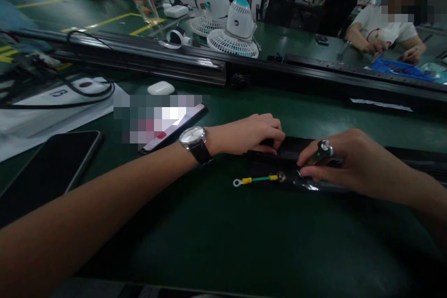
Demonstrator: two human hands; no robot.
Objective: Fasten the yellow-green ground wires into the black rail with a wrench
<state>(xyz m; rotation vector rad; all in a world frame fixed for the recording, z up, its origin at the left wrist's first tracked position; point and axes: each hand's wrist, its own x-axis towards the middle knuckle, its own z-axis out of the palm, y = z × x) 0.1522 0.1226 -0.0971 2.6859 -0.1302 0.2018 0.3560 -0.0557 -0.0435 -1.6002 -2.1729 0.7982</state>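
Observation:
A long, dark, glossy black part (293,185) lies on the green table in front of me. A short green wire with yellow ends and ring terminals (260,179) sticks out from it to the left; its right end meets a round fastener on the part. My left hand (260,134), wearing a watch (193,137) at the wrist, is closed with curled fingers on the part's far left edge. My right hand (352,160) is closed in a pinch just over the part, right of the fastener. A shiny metallic item (325,147) shows at its fingers; what they hold is unclear.
Left of my arm lie a dark phone (52,163), a lit phone (174,125) and a white earbud case (161,88). Black rails (146,63) cross the table behind. Beyond them stand white fans (239,28); a co-worker (387,37) sits at a blue tray (401,70).

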